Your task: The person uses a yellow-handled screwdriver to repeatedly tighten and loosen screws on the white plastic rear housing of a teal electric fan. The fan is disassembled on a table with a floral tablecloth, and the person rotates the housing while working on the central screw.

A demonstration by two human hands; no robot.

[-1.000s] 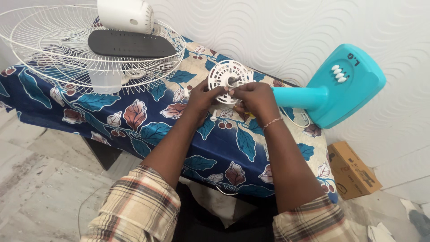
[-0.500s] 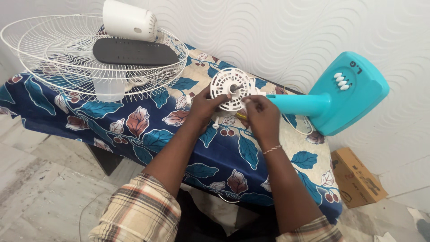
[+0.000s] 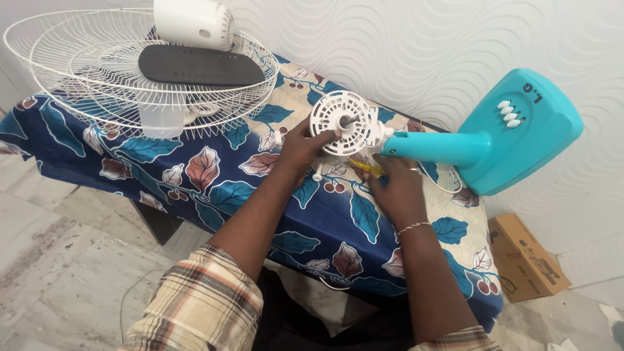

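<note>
Gripping white motor housing [image 3: 343, 122]: left hand [image 3: 300, 151] fingers; right hand [image 3: 398, 188] fingers holding yellow screwdriver [image 3: 364, 166].

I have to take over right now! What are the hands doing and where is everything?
Left hand grips the rim of the round white motor housing, which sits on the turquoise fan stand lying on the leaf-print table.
Right hand rests on the cloth by a yellow-handled tool; whether it grips it is unclear.
Done: the white wire guard and dark blade lie apart at the far left.
Left: the housing remains on the stand.
</note>
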